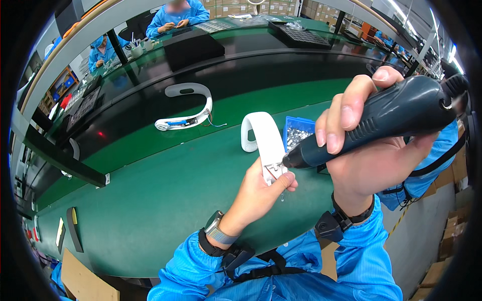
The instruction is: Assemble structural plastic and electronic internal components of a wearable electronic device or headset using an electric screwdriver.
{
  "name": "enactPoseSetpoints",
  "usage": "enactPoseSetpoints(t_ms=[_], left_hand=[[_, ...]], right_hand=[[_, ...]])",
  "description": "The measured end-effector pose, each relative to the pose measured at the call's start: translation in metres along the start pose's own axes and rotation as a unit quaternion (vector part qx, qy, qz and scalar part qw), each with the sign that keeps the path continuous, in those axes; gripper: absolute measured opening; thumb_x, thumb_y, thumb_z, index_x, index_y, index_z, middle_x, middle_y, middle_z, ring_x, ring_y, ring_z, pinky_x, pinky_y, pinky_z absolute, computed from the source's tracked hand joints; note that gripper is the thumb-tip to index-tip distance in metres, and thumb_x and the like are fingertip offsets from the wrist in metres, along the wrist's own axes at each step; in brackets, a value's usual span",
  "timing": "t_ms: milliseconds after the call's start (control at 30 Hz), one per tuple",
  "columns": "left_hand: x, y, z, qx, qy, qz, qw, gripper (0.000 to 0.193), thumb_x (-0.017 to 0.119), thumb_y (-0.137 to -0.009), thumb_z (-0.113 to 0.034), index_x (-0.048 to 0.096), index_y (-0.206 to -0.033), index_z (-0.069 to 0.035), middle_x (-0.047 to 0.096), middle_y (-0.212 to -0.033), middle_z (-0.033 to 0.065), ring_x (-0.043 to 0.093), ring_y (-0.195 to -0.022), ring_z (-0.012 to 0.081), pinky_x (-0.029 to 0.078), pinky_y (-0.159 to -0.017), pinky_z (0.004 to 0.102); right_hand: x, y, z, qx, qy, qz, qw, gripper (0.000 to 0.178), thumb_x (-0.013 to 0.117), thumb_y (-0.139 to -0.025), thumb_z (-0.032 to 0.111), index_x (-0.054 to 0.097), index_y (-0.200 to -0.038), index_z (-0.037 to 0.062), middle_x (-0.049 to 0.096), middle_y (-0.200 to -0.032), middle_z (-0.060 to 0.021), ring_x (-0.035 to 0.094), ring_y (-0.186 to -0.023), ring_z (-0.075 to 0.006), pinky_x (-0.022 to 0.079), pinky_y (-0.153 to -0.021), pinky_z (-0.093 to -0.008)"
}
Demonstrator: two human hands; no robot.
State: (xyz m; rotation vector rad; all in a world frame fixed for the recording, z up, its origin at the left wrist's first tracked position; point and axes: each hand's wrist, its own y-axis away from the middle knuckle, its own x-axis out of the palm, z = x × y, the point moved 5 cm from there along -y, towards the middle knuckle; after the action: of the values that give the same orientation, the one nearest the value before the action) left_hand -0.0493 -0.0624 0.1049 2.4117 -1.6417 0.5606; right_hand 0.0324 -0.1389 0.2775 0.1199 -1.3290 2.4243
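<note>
Clamping a white neckband casing [268,138] at its near end between thumb and fingers of the left hand [258,193], above the green bench [160,200], inside its front edge, and wrapping the right hand [364,158] around a black electric screwdriver [386,113], nose-first beside that end.

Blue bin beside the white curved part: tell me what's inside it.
The blue bin holds many small silvery pieces. The black power tool in the right hand covers part of its near side; what is there, or beneath the pieces, cannot be seen.
</note>
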Motion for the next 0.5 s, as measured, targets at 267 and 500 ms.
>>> enactPoseSetpoints(t_ms=[267, 500], left_hand=[[-0.002, 0.003, 0.000, -0.001, 0.014, 0.008, 1.000, 0.020, 0.063, -0.096, -0.008, 0.050, -0.109, 0.001, 0.067, -0.087, 0.0090, 0.067, -0.080, 0.0163, 0.056, -0.073, 0.0292], [-0.002, 0.001, 0.003, -0.001, 0.010, 0.007, 1.000, 0.021, 0.063, -0.096, -0.008, 0.050, -0.110, 0.001, 0.066, -0.088, 0.0087, 0.066, -0.079, 0.0159, 0.056, -0.073, 0.0292]], right_hand=[[0.006, 0.004, -0.013, 0.020, -0.007, -0.014, 1.000, 0.079, 0.026, -0.093, 0.074, 0.047, -0.124, 0.0049, 0.056, -0.079, -0.0122, 0.054, -0.050, -0.0182, 0.046, -0.047, -0.0332], [0.007, 0.004, -0.017, 0.023, -0.006, -0.019, 1.000, 0.081, 0.027, -0.092, 0.076, 0.048, -0.123, 0.0044, 0.056, -0.078, -0.0122, 0.053, -0.050, -0.0179, 0.046, -0.047, -0.0329]])
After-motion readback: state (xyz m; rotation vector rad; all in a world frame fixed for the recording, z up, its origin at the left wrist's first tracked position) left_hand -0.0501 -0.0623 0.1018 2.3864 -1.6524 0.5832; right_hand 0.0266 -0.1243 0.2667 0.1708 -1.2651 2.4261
